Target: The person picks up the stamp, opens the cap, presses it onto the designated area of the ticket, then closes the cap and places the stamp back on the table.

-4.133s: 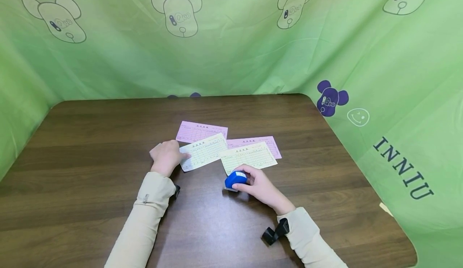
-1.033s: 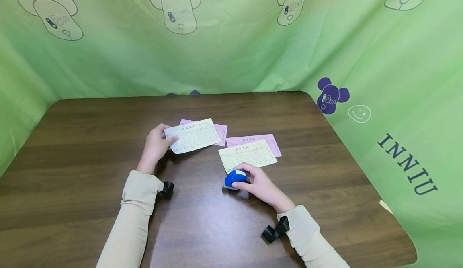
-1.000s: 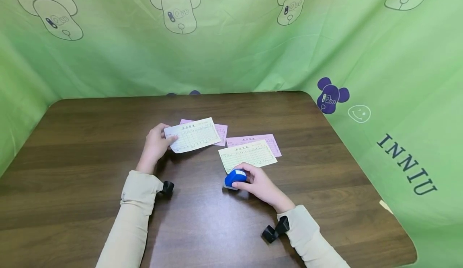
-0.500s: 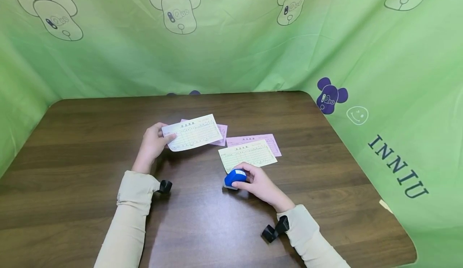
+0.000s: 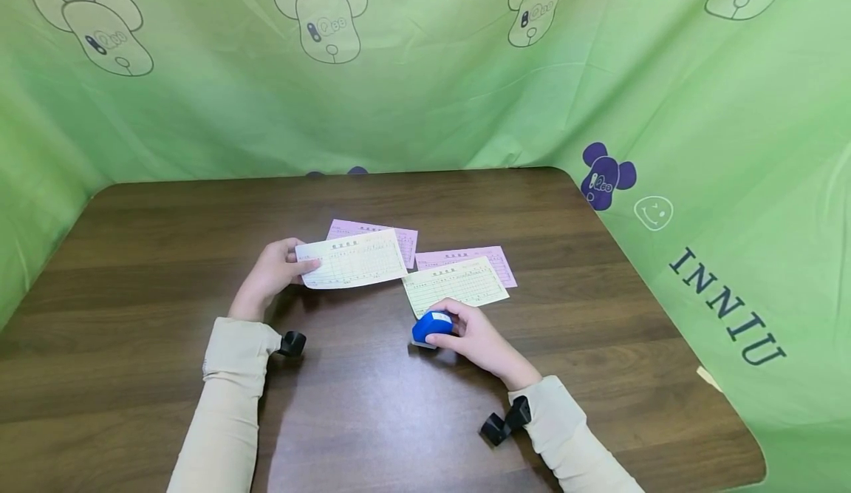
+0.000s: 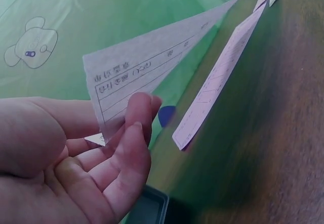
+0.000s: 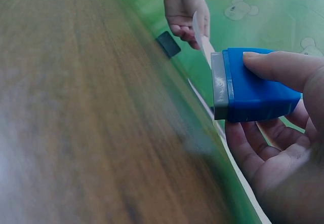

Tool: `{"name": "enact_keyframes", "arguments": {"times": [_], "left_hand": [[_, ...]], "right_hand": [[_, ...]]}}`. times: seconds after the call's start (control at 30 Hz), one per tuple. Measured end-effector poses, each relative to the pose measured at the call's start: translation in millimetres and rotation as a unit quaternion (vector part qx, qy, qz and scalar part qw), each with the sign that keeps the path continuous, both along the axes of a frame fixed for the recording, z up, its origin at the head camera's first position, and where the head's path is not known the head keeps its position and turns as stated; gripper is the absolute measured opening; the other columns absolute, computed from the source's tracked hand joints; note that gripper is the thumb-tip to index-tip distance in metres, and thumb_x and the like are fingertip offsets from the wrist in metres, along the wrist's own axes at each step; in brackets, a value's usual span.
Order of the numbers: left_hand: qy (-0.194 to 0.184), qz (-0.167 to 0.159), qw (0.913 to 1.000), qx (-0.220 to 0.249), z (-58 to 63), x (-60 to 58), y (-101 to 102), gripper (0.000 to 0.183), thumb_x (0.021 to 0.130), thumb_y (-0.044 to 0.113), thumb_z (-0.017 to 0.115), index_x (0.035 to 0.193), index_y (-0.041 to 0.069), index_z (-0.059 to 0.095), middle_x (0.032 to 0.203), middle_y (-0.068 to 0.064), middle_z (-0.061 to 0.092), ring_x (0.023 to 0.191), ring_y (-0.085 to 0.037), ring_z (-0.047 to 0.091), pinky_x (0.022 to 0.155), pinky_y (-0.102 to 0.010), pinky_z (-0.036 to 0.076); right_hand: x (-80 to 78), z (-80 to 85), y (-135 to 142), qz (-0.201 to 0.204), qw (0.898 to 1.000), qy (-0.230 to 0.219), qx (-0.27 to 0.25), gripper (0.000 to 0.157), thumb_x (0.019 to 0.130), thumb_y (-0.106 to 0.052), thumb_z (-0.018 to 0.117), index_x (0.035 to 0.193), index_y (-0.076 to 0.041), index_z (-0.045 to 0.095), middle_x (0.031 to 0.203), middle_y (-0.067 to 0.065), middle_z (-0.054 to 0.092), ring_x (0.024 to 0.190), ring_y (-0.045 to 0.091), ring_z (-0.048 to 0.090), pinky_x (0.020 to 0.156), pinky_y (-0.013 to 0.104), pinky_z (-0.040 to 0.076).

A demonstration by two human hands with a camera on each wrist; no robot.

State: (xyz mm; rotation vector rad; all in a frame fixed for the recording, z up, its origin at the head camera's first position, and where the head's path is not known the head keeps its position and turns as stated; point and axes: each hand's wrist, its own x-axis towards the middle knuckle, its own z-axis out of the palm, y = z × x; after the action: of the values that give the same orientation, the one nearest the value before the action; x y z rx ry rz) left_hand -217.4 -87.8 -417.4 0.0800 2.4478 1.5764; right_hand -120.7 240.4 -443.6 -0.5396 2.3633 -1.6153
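Observation:
My left hand [image 5: 272, 271] pinches the left end of a pale printed form slip [image 5: 355, 260], thumb on its face and fingers behind. In the left wrist view that slip [image 6: 136, 64] stands off the table and bends away from the fingertips. Under it, partly covered, lies a pink slip [image 5: 405, 245]. My right hand [image 5: 479, 338] grips a blue self-inking stamp [image 5: 433, 327] between thumb and fingers, its grey base [image 7: 219, 87] down close over the table. Just beyond the stamp lies a pale yellow slip [image 5: 459, 286], overlapping a second pink slip [image 5: 501, 260].
The brown wooden table [image 5: 166, 256] extends widely around both hands. A green printed curtain [image 5: 425, 94] closes off the back and sides. Black wrist devices [image 5: 505, 420] stick out from the cuffs over the table.
Over the last seconds my left hand has picked up the pale slip and drawn it left; in the last half second it has come slightly nearer and lower. The right hand keeps the stamp in place.

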Motion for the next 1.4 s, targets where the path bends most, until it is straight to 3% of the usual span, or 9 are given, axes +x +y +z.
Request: {"name": "enact_keyframes", "arguments": {"times": [0.53,0.83,1.13,1.4], "left_hand": [[-0.022,-0.004,0.9997,0.01,-2.1,6.1,2,0.028,0.091,0.003,0.064,0.112,-0.011,0.052,0.105,-0.025,0.067,0.072,-0.008,0.062,0.066,-0.021,0.054],[-0.025,-0.009,0.9996,0.003,-7.2,11.0,2,0.027,0.091,0.004,0.064,0.11,-0.01,0.053,0.098,-0.019,0.068,0.073,-0.009,0.061,0.066,-0.021,0.053],[-0.031,-0.014,0.9993,0.015,-11.5,18.5,-2,0.024,0.089,0.004,0.065,0.106,-0.01,0.054,0.081,-0.001,0.065,0.07,-0.007,0.058,0.063,-0.021,0.051],[-0.036,-0.017,0.999,0.02,-17.7,24.5,-5,0.024,0.089,0.004,0.066,0.105,-0.009,0.053,0.083,-0.002,0.065,0.071,-0.006,0.058,0.064,-0.021,0.051]], "right_hand": [[-1.2,-1.3,-1,0.006,1.0,0.001,0.0,0.033,0.087,-0.005,0.07,0.115,0.006,0.056,0.111,0.023,0.06,0.096,0.018,0.06,0.085,0.018,0.05],[-0.8,-2.9,0,0.002,1.0,0.003,-0.001,0.033,0.087,-0.005,0.07,0.114,0.006,0.057,0.11,0.023,0.06,0.095,0.013,0.06,0.085,0.017,0.05],[-0.7,-3.1,0,0.003,1.0,-0.002,0.0,0.033,0.087,-0.006,0.07,0.115,0.006,0.057,0.11,0.022,0.061,0.094,0.012,0.06,0.084,0.017,0.051],[-0.6,-2.2,-1,0.003,1.0,-0.007,0.003,0.033,0.087,-0.007,0.07,0.115,0.004,0.057,0.111,0.021,0.061,0.094,0.014,0.061,0.084,0.018,0.051]]}}
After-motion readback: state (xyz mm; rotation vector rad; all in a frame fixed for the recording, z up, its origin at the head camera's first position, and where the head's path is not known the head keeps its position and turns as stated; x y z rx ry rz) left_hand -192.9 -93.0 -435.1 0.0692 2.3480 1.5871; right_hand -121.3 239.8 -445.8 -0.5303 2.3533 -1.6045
